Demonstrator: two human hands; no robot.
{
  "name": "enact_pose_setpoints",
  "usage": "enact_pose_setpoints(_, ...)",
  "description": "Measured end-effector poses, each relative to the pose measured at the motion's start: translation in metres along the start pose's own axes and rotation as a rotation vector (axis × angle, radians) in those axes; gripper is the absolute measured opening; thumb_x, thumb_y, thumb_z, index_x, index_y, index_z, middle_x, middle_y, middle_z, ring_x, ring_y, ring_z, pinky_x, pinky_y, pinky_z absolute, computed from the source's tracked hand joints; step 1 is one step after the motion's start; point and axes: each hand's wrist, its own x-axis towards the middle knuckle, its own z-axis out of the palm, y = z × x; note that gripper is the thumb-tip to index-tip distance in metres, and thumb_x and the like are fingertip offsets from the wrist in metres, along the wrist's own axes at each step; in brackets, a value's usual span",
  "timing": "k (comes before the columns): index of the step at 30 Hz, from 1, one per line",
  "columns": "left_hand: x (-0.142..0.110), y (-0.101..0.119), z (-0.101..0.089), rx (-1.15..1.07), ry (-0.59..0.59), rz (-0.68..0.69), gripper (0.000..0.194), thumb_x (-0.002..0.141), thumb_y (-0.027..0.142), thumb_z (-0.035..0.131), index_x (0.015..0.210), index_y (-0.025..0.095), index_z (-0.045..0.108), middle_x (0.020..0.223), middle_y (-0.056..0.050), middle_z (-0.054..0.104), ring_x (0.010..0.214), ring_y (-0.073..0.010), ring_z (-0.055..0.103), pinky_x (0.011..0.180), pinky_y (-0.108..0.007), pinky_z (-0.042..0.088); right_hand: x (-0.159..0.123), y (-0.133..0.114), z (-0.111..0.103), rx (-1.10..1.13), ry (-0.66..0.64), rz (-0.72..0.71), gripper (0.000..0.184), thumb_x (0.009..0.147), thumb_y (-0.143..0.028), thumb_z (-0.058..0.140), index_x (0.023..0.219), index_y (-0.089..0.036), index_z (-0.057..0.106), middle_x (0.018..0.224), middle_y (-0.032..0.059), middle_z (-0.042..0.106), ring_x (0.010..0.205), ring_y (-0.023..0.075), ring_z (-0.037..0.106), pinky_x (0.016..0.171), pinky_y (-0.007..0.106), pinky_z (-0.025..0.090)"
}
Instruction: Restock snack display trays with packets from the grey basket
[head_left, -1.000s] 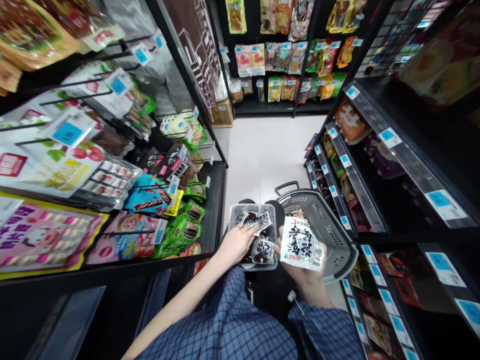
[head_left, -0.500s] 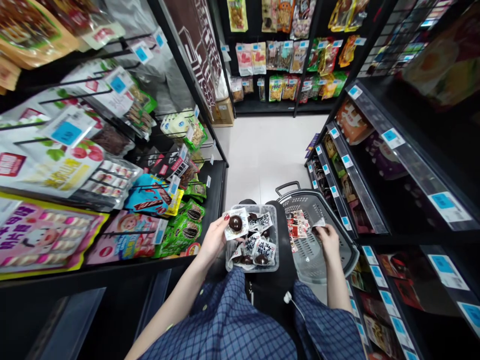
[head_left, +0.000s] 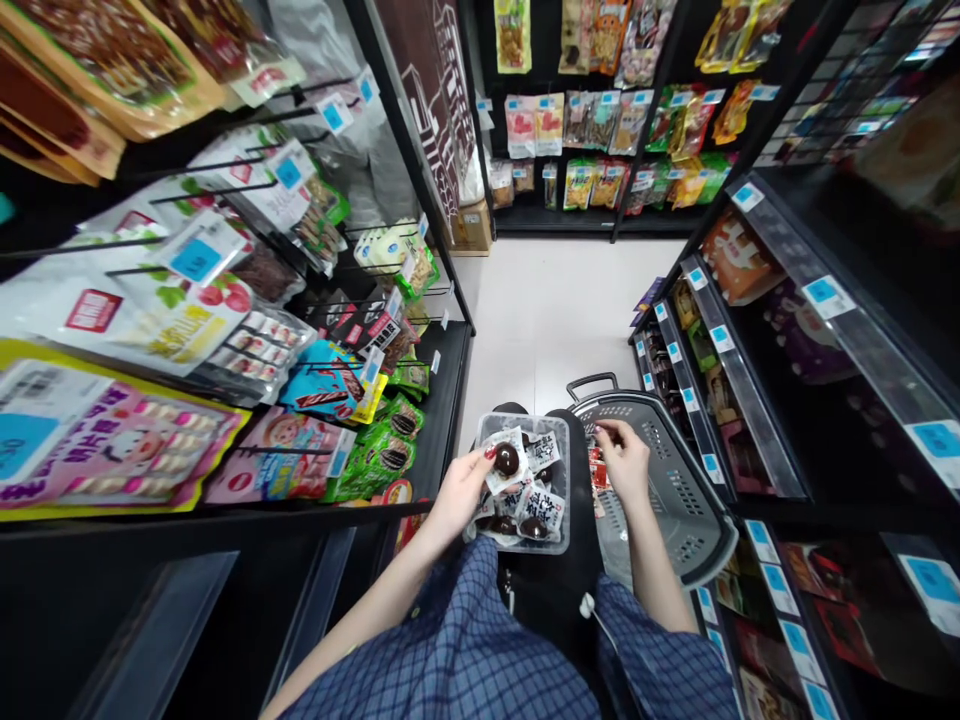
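Between the thumb and fingers of my left hand (head_left: 459, 492) is a marinated egg (head_left: 507, 460), dark brown and glossy, in a white-and-clear printed wrapper. It is held over a clear plastic tub (head_left: 564, 490) that rests on my lap. Several more wrapped eggs (head_left: 535, 524) of the same look lie inside the tub. To the right, my right hand (head_left: 627, 464) hovers over the grey shopping basket (head_left: 675, 480), its fingers loosely bent and slightly apart, with nothing visible in them. Red-and-white packets (head_left: 598, 472) in the basket are partly covered by that hand.
Hanging snack bags (head_left: 187, 320) crowd the left rack close to my left arm. Stepped shelves (head_left: 757, 420) with price tags line the right side. Ahead, the pale floor (head_left: 536, 310) leads to a rear rack (head_left: 570, 225) and a cardboard box (head_left: 472, 228).
My right hand has come up and left, toward the tub; the small pale packet at its fingertips no longer shows there. My left hand keeps the egg, now lower over the tub.
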Motion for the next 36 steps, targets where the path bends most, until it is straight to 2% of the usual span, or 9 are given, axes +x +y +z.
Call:
enact_pose_setpoints(4, -0.004, 0.006, 0.004, 0.380, 0.059, 0.129, 0.046, 0.086, 0.049, 0.043, 0.085, 0.009, 0.065, 0.076, -0.005, 0.066, 0.072, -0.0174, 0.058, 0.067, -0.026, 0.044, -0.040, -0.071, 0.004, 0.031, -0.267, -0.524, 0.025, 0.081, -0.032, 0.059, 0.102, -0.018, 0.060, 0.088, 0.0061, 0.064, 0.078, 0.0179, 0.061, 0.071, 0.031, 0.051)
enact_pose_setpoints(7, -0.009, 0.014, 0.010, 0.442, 0.023, 0.193, 0.046, 0.089, 0.046, 0.038, 0.105, 0.011, 0.064, 0.095, -0.006, 0.069, 0.088, -0.0200, 0.060, 0.078, -0.027, 0.045, -0.057, -0.090, 0.017, -0.055, -0.300, -0.635, 0.040, 0.080, -0.031, 0.062, 0.116, -0.018, 0.052, 0.104, 0.0110, 0.061, 0.096, 0.0223, 0.059, 0.082, 0.036, 0.051)
enact_pose_setpoints(12, -0.018, 0.020, 0.016, 0.521, -0.019, 0.246, 0.046, 0.091, 0.040, 0.035, 0.124, 0.016, 0.056, 0.118, -0.008, 0.063, 0.104, -0.0214, 0.059, 0.092, -0.031, 0.043, -0.059, -0.082, 0.030, -0.084, -0.261, -0.699, 0.039, 0.081, -0.027, 0.060, 0.118, -0.017, 0.052, 0.101, 0.0116, 0.063, 0.097, 0.0241, 0.059, 0.085, 0.040, 0.050)
enact_pose_setpoints(15, -0.022, 0.021, 0.016, 0.496, -0.059, 0.284, 0.045, 0.090, 0.039, 0.039, 0.127, 0.018, 0.053, 0.127, -0.008, 0.057, 0.117, -0.0222, 0.053, 0.102, -0.034, 0.037, -0.057, -0.080, 0.025, 0.018, -0.282, -0.624, 0.034, 0.080, -0.027, 0.061, 0.112, -0.019, 0.057, 0.097, 0.0096, 0.064, 0.092, 0.0226, 0.060, 0.083, 0.039, 0.050)
enact_pose_setpoints(20, -0.019, 0.022, 0.002, 0.355, -0.124, 0.252, 0.047, 0.091, 0.042, 0.035, 0.129, 0.019, 0.051, 0.124, -0.009, 0.059, 0.110, -0.0233, 0.057, 0.092, -0.036, 0.046, -0.053, -0.081, 0.009, 0.512, -0.440, -0.227, 0.037, 0.070, -0.041, 0.070, 0.101, -0.021, 0.064, 0.090, 0.0052, 0.066, 0.082, 0.0203, 0.063, 0.077, 0.034, 0.051)
enact_pose_setpoints(24, -0.012, 0.023, -0.013, 1.008, -0.199, 0.383, 0.032, 0.088, 0.031, 0.042, 0.108, 0.018, 0.064, 0.102, -0.009, 0.067, 0.100, -0.0245, 0.055, 0.091, -0.041, 0.041, -0.057, -0.077, -0.003, 0.868, -0.571, 0.003, 0.055, 0.057, -0.059, 0.072, 0.092, -0.018, 0.066, 0.082, 0.0072, 0.069, 0.084, 0.0266, 0.065, 0.073, 0.038, 0.053)
enact_pose_setpoints(27, -0.013, 0.019, -0.018, 1.423, -0.339, 0.424, 0.027, 0.079, 0.036, 0.056, 0.096, 0.017, 0.066, 0.092, -0.008, 0.065, 0.099, -0.0283, 0.051, 0.089, -0.045, 0.037, -0.068, -0.069, -0.008, 0.998, -0.540, 0.142, 0.058, 0.054, -0.065, 0.070, 0.091, -0.020, 0.066, 0.079, 0.0086, 0.070, 0.083, 0.0288, 0.066, 0.069, 0.043, 0.054)
enact_pose_setpoints(31, -0.018, 0.010, -0.016, 1.657, -0.344, 0.441, 0.040, 0.067, 0.043, 0.067, 0.094, 0.014, 0.062, 0.096, -0.011, 0.061, 0.100, -0.0312, 0.049, 0.087, -0.046, 0.034, -0.082, -0.051, -0.009, 1.015, -0.455, 0.246, 0.054, 0.069, -0.070, 0.053, 0.091, -0.023, 0.065, 0.080, 0.0098, 0.070, 0.085, 0.0273, 0.066, 0.068, 0.044, 0.053)
enact_pose_setpoints(36, -0.018, 0.005, -0.012, 1.710, -0.323, 0.428, 0.029, 0.072, 0.034, 0.062, 0.092, 0.013, 0.059, 0.091, -0.012, 0.064, 0.096, -0.0310, 0.051, 0.084, -0.044, 0.033, -0.089, -0.033, -0.006, 0.938, -0.464, 0.217, 0.050, 0.077, -0.068, 0.044, 0.088, -0.024, 0.065, 0.081, 0.0074, 0.069, 0.077, 0.0227, 0.066, 0.069, 0.042, 0.053)
